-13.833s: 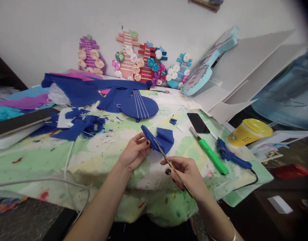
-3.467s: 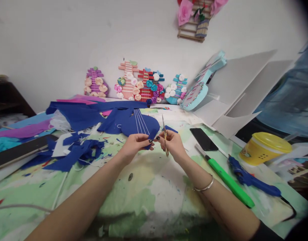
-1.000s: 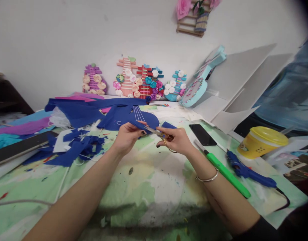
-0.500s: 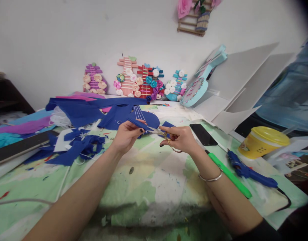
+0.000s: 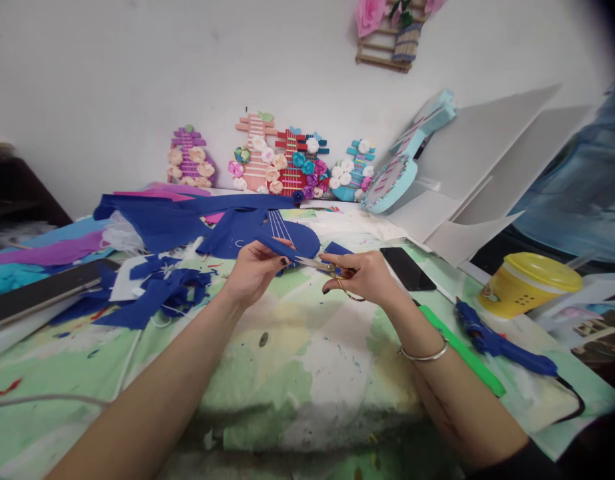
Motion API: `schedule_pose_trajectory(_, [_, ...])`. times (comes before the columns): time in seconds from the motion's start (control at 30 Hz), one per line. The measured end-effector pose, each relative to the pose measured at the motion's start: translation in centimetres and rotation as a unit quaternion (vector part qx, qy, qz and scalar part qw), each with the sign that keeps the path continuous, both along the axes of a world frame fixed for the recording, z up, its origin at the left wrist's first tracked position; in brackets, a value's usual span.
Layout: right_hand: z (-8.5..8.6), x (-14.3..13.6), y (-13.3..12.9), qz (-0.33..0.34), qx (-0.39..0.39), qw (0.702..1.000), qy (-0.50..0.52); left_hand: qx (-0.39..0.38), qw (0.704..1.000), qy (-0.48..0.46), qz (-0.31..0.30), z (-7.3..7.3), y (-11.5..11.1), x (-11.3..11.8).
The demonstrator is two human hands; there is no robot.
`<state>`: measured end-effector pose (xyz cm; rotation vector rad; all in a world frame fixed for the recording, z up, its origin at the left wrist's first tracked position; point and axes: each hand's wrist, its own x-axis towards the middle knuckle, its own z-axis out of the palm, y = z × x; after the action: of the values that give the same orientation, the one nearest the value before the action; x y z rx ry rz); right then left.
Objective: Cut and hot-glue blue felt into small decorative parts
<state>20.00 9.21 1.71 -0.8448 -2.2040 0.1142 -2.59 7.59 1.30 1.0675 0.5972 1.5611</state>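
My left hand (image 5: 255, 270) pinches a small piece of blue material (image 5: 276, 246) above the table. Gold-handled scissors (image 5: 317, 265) are in my right hand (image 5: 365, 275), with their blades pointing left and touching the blue piece. Behind my hands lies a blue rounded shape (image 5: 302, 239) with white strings fanning across it. Another small blue piece (image 5: 338, 249) rests just behind my right hand.
Blue scraps (image 5: 175, 290) lie at the left. To the right are a black phone (image 5: 407, 268), a green knife (image 5: 467, 357), a blue glue gun (image 5: 502, 343) and a yellow tub (image 5: 530, 283). Flower-trimmed instrument-shaped crafts (image 5: 257, 157) stand along the wall.
My right hand and the scissors have shifted very slightly to the right. The left hand keeps its pinch on the blue piece.
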Motion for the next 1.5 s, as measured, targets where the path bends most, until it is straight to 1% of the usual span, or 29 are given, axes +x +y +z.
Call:
schedule_pose_trajectory(0.33, [0.09,0.06,-0.05,-0.006,0.025,1.0,-0.017,-0.003,1.0,0.003,-0.001,-0.27,0.1,0.0])
schedule_pose_trajectory(0.6, [0.11,0.05,-0.06,-0.038,0.025,0.999,-0.023,-0.002,1.0,0.013,0.007,-0.28,0.12,-0.04])
schedule_pose_trajectory(0.8, [0.47,0.04,-0.48,-0.049,-0.017,0.998,-0.024,-0.006,1.0,0.017,0.011,-0.37,0.2,-0.07])
schedule_pose_trajectory(1.0, [0.4,-0.02,-0.35,-0.038,-0.027,0.999,-0.019,-0.008,1.0,0.012,0.009,-0.32,0.2,-0.11])
schedule_pose_trajectory(1.27, [0.27,-0.24,-0.32,-0.033,-0.011,0.999,-0.02,-0.014,1.0,0.017,0.011,0.04,-0.17,0.24])
schedule_pose_trajectory(1.5, [0.08,-0.26,-0.22,-0.035,0.014,0.999,-0.034,-0.01,1.0,0.021,0.015,-0.25,-0.07,0.25])
